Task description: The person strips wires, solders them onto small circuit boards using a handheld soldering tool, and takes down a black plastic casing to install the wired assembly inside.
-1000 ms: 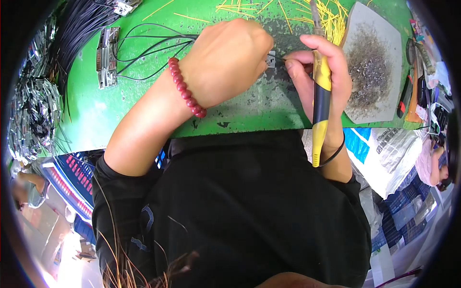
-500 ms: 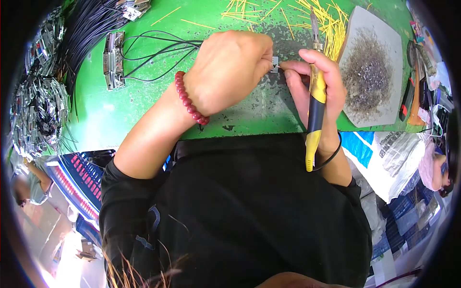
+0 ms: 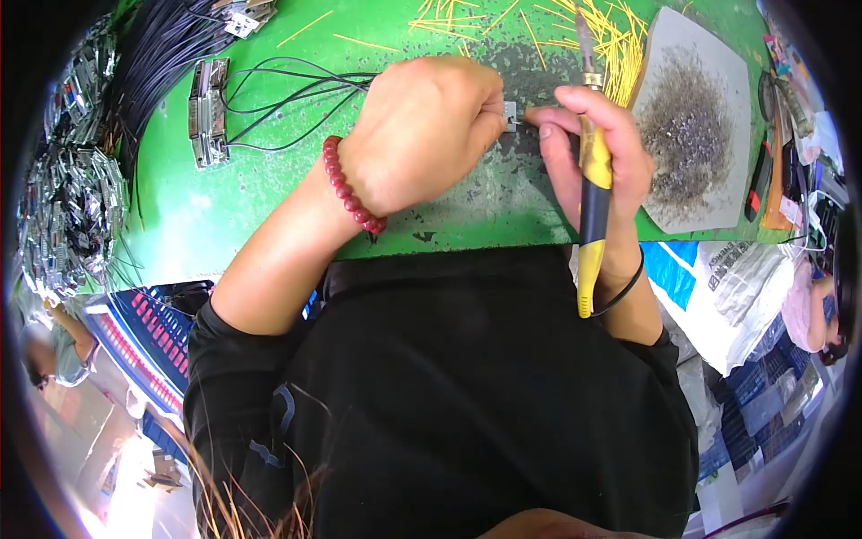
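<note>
My left hand (image 3: 431, 126), with a red bead bracelet (image 3: 346, 187) on its wrist, is closed at a small metal piece (image 3: 510, 116) on the green table (image 3: 485, 202). Its fingertips are mostly hidden behind the back of the hand. Black wires (image 3: 305, 92) run left from under it to a stack of metal parts (image 3: 208, 115). My right hand (image 3: 597, 148) holds a yellow and black soldering iron (image 3: 593, 189) upright in its grip, tip pointing away from me. Its index finger and thumb are slightly apart, just right of the metal piece.
Thin yellow sticks (image 3: 620, 54) lie scattered at the back. A grey board (image 3: 691, 135) with dark residue is at the right, with hand tools (image 3: 777, 171) beyond it. Black cables (image 3: 166, 63) and heaped metal parts (image 3: 72, 207) fill the left. A person (image 3: 67, 346) is at far left, another (image 3: 808, 310) at far right.
The view has shifted slightly. My right thumb and index finger have parted a little, and the dark wire seen between them and the metal piece one second ago no longer shows.
</note>
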The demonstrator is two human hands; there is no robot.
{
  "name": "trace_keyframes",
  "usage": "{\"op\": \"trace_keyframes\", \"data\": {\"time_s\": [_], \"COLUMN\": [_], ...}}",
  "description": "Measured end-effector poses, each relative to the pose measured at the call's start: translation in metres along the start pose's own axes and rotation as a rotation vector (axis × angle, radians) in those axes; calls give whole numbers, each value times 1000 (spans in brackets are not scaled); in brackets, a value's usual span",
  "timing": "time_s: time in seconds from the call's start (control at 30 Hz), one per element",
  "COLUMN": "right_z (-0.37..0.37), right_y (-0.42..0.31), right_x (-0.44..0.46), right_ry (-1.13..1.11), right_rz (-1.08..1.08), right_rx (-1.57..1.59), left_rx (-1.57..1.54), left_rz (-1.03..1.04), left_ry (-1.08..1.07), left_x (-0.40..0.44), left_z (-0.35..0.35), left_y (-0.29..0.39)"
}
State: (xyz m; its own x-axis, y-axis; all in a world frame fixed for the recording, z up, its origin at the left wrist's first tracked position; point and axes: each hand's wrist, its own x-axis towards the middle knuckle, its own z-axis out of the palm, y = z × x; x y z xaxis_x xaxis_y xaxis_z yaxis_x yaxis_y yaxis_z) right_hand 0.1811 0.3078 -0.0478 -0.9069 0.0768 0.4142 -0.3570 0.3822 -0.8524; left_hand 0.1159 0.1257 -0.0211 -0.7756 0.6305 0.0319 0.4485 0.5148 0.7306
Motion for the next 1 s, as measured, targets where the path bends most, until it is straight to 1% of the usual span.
{"op": "trace_keyframes", "data": {"time_s": [0.07, 0.2, 0.27, 0.4, 0.53, 0.63, 0.67, 0.73, 0.77, 0.83, 0.93, 1.0], "right_z": [-1, 1, 0, -1, 2, 5, 6, 8, 5, 4, 7, 6], "right_y": [-2, 0, 5, -2, 0, 2, 4, 4, 5, 3, 0, -3], "right_x": [-1, -2, -6, 0, 1, 8, 9, 10, 3, 1, 2, 4], "right_ry": [-34, -21, 42, -21, -10, -75, -74, -108, -116, -55, -127, -121], "right_rz": [-34, -74, -62, -69, -49, -143, -143, -115, 80, 207, 94, 71], "right_rx": [-60, -66, -15, -14, 2, -40, -41, -13, 132, 53, 22, -20], "left_rx": [-1, -1, 6, 21, 25, 43, 43, 29, 29, 6, -36, -41], "left_rz": [4, -18, -12, -16, -12, -12, -11, -36, -36, -29, -45, -34], "left_ry": [17, 1, 7, -2, 3, -9, -10, -16, -17, -7, -2, 17], "left_x": [1, 0, 0, 1, 1, 1, 1, 1, 1, 0, 0, -1], "left_z": [0, -1, -1, 0, 1, 0, 0, 1, 0, 0, 1, 2], "left_y": [0, 1, 1, 1, 0, 0, 0, 0, 0, 0, 0, 0]}}
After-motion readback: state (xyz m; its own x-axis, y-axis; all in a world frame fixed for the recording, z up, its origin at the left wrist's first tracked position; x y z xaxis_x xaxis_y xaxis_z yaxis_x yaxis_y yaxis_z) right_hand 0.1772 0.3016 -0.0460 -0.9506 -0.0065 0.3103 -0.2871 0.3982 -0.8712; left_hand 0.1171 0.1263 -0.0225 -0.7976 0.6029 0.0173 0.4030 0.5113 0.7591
